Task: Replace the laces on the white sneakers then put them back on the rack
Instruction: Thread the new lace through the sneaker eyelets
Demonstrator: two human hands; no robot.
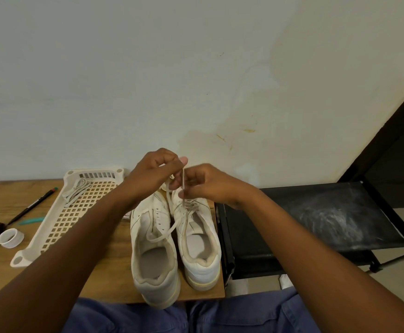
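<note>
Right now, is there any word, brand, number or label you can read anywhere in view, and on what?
None can be read.
White sneakers: no logo or size mark shows from above.
Black pen on the wooden table: any print is too small to tell.
Perforated tray, white ring, black rack and wall: no text shows.

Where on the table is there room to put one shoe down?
Bare wood shows on the table left of the pen, and a strip between the perforated tray and the left sneaker. The right edge is crowded: both sneakers sit there, the right sneaker close to it, with both hands, left hand and right hand, over them pinching the lace.
</note>
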